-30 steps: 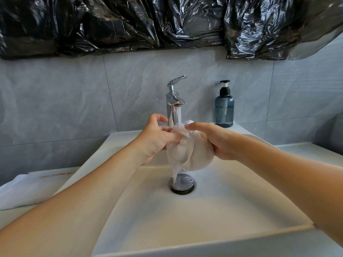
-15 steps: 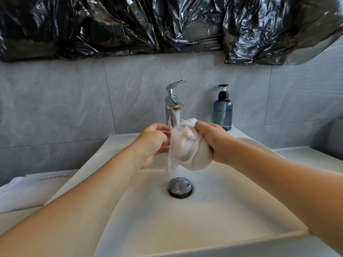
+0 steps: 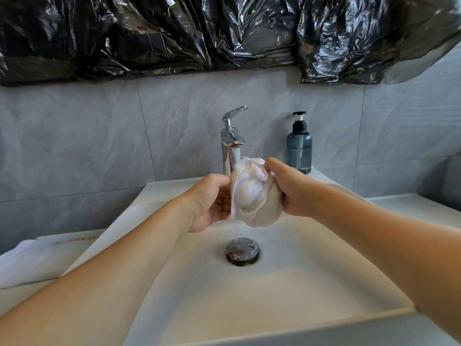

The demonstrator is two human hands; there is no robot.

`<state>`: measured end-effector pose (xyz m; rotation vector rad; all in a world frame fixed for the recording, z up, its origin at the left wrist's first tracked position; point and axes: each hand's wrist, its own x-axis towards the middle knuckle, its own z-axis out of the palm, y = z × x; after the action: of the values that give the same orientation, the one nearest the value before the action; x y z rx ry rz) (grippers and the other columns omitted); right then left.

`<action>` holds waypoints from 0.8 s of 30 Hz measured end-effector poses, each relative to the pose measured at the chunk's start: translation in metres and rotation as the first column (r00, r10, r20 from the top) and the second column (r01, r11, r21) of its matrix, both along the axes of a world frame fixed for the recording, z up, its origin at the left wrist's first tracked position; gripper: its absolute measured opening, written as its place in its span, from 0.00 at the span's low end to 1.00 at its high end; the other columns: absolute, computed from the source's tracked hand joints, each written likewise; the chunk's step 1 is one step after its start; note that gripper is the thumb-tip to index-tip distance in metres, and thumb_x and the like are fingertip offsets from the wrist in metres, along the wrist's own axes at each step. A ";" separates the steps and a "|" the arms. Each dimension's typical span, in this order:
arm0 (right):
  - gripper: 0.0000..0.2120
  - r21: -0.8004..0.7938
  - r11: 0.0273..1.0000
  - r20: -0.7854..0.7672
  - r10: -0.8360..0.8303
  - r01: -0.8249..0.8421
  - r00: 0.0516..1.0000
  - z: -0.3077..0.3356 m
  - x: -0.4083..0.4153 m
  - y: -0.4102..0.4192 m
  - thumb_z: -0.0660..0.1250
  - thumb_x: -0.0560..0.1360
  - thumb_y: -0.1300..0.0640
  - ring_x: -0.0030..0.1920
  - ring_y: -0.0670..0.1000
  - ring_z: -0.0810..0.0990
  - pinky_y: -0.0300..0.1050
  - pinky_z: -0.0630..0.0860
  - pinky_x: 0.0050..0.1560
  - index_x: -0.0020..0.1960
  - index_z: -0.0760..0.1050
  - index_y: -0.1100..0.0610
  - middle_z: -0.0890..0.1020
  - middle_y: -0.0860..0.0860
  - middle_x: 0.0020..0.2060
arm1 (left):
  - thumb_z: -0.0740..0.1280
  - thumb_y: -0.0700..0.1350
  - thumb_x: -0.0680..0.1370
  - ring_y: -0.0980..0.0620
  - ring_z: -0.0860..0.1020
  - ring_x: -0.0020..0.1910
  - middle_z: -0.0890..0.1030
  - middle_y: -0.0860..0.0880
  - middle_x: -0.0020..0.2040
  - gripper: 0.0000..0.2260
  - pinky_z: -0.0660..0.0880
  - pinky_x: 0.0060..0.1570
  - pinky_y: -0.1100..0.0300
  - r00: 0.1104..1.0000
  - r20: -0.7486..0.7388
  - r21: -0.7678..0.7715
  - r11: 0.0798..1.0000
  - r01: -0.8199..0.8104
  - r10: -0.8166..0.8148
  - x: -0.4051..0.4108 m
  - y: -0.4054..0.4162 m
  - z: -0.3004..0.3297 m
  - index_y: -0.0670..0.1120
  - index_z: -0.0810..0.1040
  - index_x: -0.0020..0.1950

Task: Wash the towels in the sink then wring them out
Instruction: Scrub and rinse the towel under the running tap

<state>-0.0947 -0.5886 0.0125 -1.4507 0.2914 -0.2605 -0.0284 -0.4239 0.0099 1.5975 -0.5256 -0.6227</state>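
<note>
A small wet white towel [image 3: 254,196] is bunched up under the running chrome faucet [image 3: 230,141], above the white sink [image 3: 249,295]. My left hand [image 3: 209,203] grips the towel's left edge, fingers curled behind the cloth. My right hand [image 3: 291,188] holds the right side, with the thumb pinching the top fold. Water runs down from the towel onto the metal drain plug [image 3: 242,250]. Another white towel [image 3: 37,258] lies folded on the counter at the left.
A blue soap dispenser bottle [image 3: 298,148] stands on the sink's back right corner. Grey tiles form the wall behind, with black plastic sheeting [image 3: 224,33] hung across the top. A white counter [image 3: 424,208] extends to the right.
Both hands have reworked their hold on the towel under the stream; the bundle sits more gathered and rounder between them. The view has tilted up slightly.
</note>
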 end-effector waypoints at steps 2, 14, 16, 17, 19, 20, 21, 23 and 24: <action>0.09 -0.033 0.998 -0.048 0.045 -0.046 0.998 -0.002 0.001 0.001 0.60 0.76 0.53 0.44 0.54 0.82 0.48 0.77 0.55 0.45 0.77 0.56 0.84 0.52 0.38 | 0.59 0.40 0.78 0.50 0.75 0.34 0.78 0.45 0.37 0.09 0.75 0.34 0.60 0.999 0.036 0.004 1.000 -0.008 0.008 -0.002 -0.002 -0.003 0.42 0.78 0.46; 0.24 -0.136 0.945 -0.188 0.269 -0.296 0.945 -0.002 -0.006 -0.003 0.64 0.72 0.48 0.55 0.60 0.80 0.53 0.74 0.62 0.61 0.77 0.62 0.83 0.59 0.54 | 0.68 0.45 0.78 0.48 0.76 0.34 0.79 0.43 0.39 0.06 0.74 0.35 0.59 0.969 0.247 0.141 0.989 -0.040 0.003 0.001 -0.003 -0.017 0.42 0.79 0.48; 0.19 -0.191 0.949 -0.170 0.219 -0.251 0.961 -0.002 -0.007 0.000 0.66 0.73 0.54 0.55 0.60 0.81 0.57 0.74 0.65 0.59 0.77 0.63 0.83 0.59 0.54 | 0.68 0.45 0.79 0.50 0.77 0.32 0.80 0.45 0.38 0.06 0.75 0.34 0.60 0.961 0.276 0.154 0.987 -0.041 -0.003 0.002 -0.001 -0.017 0.42 0.81 0.48; 0.14 -0.207 0.961 -0.152 0.153 -0.183 0.976 -0.002 -0.007 0.002 0.65 0.73 0.58 0.52 0.59 0.81 0.60 0.74 0.63 0.57 0.76 0.63 0.83 0.59 0.51 | 0.68 0.46 0.79 0.50 0.78 0.33 0.80 0.47 0.37 0.06 0.75 0.36 0.58 0.958 0.287 0.156 0.987 -0.040 -0.007 0.002 -0.001 -0.017 0.44 0.81 0.47; 0.09 -0.231 0.972 -0.123 0.016 -0.044 0.992 -0.004 -0.004 0.001 0.65 0.74 0.63 0.46 0.58 0.81 0.60 0.78 0.58 0.54 0.76 0.62 0.81 0.59 0.46 | 0.69 0.48 0.78 0.50 0.78 0.37 0.81 0.49 0.37 0.06 0.76 0.41 0.56 0.950 0.312 0.158 0.987 -0.036 -0.016 0.002 -0.001 -0.017 0.47 0.83 0.46; 0.08 -0.231 0.973 -0.121 -0.035 0.007 0.992 -0.005 -0.002 0.001 0.65 0.74 0.63 0.42 0.57 0.81 0.57 0.81 0.52 0.53 0.76 0.62 0.81 0.59 0.44 | 0.70 0.50 0.78 0.50 0.77 0.39 0.81 0.50 0.38 0.07 0.76 0.43 0.55 0.946 0.323 0.163 0.986 -0.035 -0.020 0.001 -0.002 -0.017 0.48 0.84 0.47; 0.06 -0.224 0.973 -0.118 -0.078 0.050 0.990 -0.006 0.000 0.001 0.65 0.74 0.63 0.38 0.56 0.81 0.51 0.83 0.44 0.51 0.76 0.62 0.81 0.58 0.41 | 0.70 0.52 0.77 0.51 0.77 0.41 0.82 0.53 0.39 0.08 0.75 0.45 0.55 0.945 0.327 0.175 0.984 -0.034 -0.025 0.000 -0.002 -0.016 0.50 0.84 0.49; 0.03 -0.194 0.972 -0.106 -0.157 0.135 0.982 -0.007 0.001 0.000 0.64 0.75 0.64 0.30 0.53 0.78 0.41 0.76 0.32 0.43 0.76 0.60 0.80 0.55 0.32 | 0.73 0.54 0.72 0.54 0.77 0.47 0.83 0.57 0.43 0.11 0.73 0.51 0.53 0.951 0.301 0.218 0.976 0.000 -0.067 -0.003 0.000 -0.013 0.54 0.85 0.53; 0.05 -0.165 0.971 -0.096 -0.193 0.175 0.977 -0.007 0.002 -0.001 0.64 0.75 0.64 0.29 0.52 0.78 0.41 0.74 0.30 0.41 0.75 0.60 0.79 0.55 0.30 | 0.73 0.53 0.69 0.55 0.76 0.51 0.83 0.58 0.48 0.15 0.72 0.54 0.51 0.957 0.269 0.243 0.969 0.040 -0.107 -0.005 0.001 -0.011 0.57 0.84 0.55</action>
<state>-0.0924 -0.5897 0.0058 -1.5979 0.5079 -0.3597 -0.0331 -0.4226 -0.0015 1.9141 -0.7460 -0.5309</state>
